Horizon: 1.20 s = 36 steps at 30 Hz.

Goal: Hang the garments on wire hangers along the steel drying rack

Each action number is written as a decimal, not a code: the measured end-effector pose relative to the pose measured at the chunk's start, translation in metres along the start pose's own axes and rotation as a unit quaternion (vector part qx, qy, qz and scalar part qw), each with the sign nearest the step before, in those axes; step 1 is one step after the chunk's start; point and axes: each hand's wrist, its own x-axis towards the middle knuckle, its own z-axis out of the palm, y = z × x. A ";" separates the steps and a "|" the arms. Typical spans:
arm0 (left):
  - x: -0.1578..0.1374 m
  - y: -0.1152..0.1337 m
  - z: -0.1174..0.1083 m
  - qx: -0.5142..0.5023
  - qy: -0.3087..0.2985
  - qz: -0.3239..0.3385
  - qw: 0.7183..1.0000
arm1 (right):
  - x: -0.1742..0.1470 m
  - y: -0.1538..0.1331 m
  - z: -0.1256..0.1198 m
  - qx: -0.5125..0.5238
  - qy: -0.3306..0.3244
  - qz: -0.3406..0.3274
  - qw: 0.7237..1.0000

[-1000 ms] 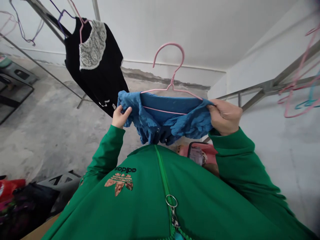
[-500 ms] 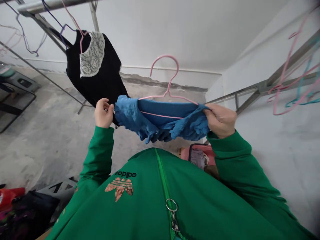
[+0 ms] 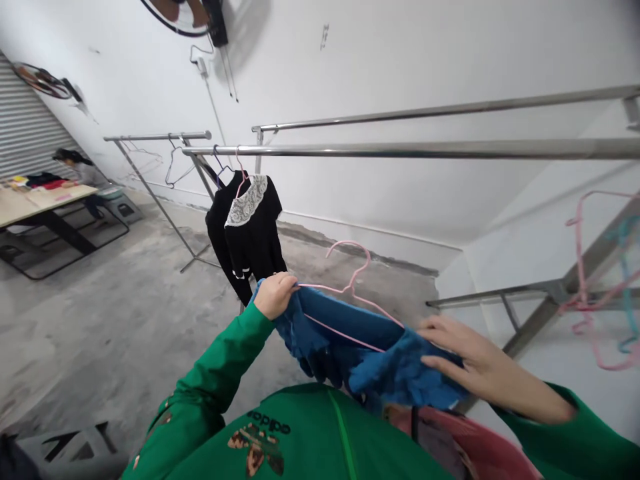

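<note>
A blue ruffled top point(image 3: 345, 347) hangs on a pink hanger point(image 3: 353, 280) in front of my body, its neckline spread along the hanger's arms. My left hand point(image 3: 275, 295) is closed on the top's left shoulder, at the end of the hanger. At the opposite shoulder is my right hand point(image 3: 475, 363), slightly blurred, with thumb and fingers apart around the blue cloth and not pinching it. The hanger's hook points up, free of any rail. The lower part of the top is hidden by its own folds and my jacket.
Black clothes point(image 3: 255, 227), one with a white lace collar, hang from a metal rail point(image 3: 400, 152). Pink and teal hangers point(image 3: 583, 280) are at the right. Below my right arm is a pink container point(image 3: 465, 433). A person sits by a table point(image 3: 45, 203) far left.
The view has tilted up, bringing rails, fans and a table into sight. My right hand has loosened from the top's shoulder and opened; my left still grips its side. The top now slants down rightward.
</note>
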 end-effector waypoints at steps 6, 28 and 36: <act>0.008 -0.015 0.015 -0.051 -0.019 -0.015 0.998 | 0.005 -0.029 0.004 0.295 -0.168 0.129 0.932; -0.131 0.017 -0.006 0.037 0.048 -0.149 0.987 | 0.298 -0.063 0.070 0.390 0.185 0.067 0.900; -0.160 0.006 -0.023 0.078 0.051 -0.188 0.978 | 0.376 -0.070 0.105 0.227 0.258 0.087 0.935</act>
